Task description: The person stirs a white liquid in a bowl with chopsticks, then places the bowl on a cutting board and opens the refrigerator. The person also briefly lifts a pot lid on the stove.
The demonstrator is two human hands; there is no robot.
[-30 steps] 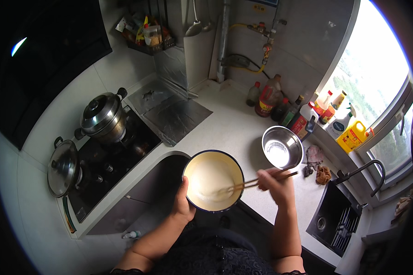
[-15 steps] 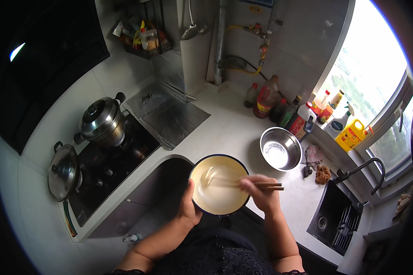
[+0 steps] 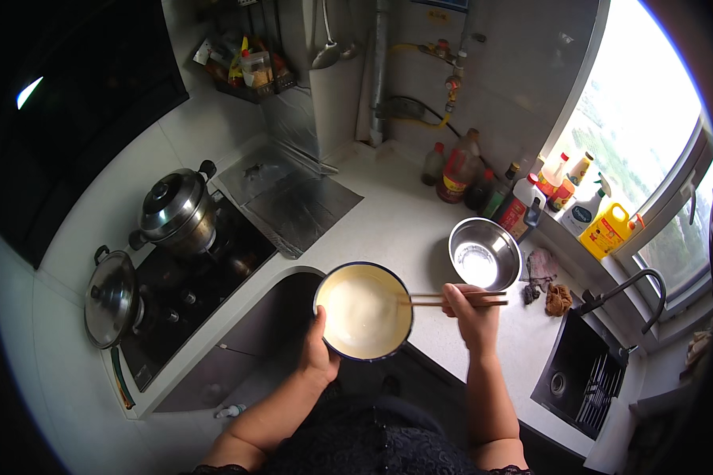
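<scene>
A cream enamel bowl (image 3: pixel 406 329) with a dark blue rim holds a smooth pale batter (image 3: pixel 363 315). My left hand (image 3: pixel 318 356) grips the bowl at its lower left side, thumb along the rim. In my right hand (image 3: pixel 469 313) is a pair of chopsticks (image 3: pixel 428 300), pointing left; their tips reach over the bowl's right rim. The bowl is held up in front of my body, at the counter's front edge. Right of it, beyond my right hand, a shiny steel bowl (image 3: pixel 495 245) stands on the counter; it looks bare inside.
At left a steel pot (image 3: pixel 174 207) and a lidded pan (image 3: pixel 109 297) sit on a black gas hob (image 3: pixel 190 297). Several sauce bottles (image 3: pixel 461 170) line the back wall. A black sink (image 3: pixel 562 380) with a tap (image 3: pixel 650 277) lies at right, beside crumpled rags (image 3: pixel 558 301).
The enamel bowl and my left hand have shifted slightly left and up. My right hand has moved right, drawing the chopsticks back toward the bowl's rim; their stirring blur is gone.
</scene>
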